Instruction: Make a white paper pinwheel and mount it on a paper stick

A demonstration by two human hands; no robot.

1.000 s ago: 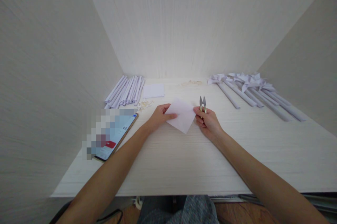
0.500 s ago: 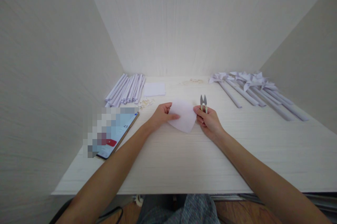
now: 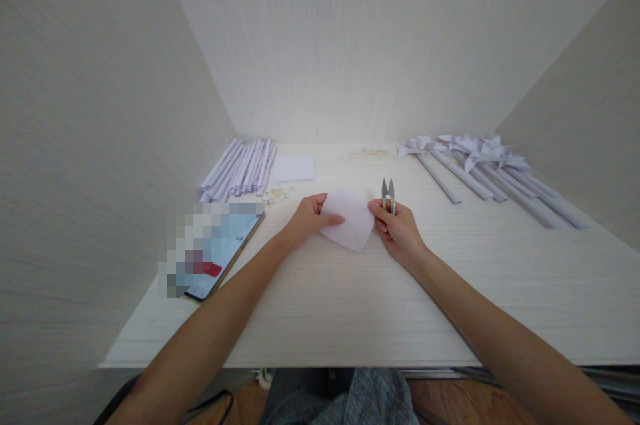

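Left hand and right hand pinching a white paper square between them, right also clutching snips, blades up beside the paper, likely to nick it.

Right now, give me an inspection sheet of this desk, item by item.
Surface: pale wood-grain desk.
Job's things: white paper sheet pinched from both sides; thread snips pointing away.
Clutter: phone, plain paper rolls, spare sheet, finished paper pinwheels, small scraps.
Hands: left hand on the sheet; right hand holding sheet and snips.
Cables: a dark cord below the desk edge.
Surroundings: pale walls on three sides.
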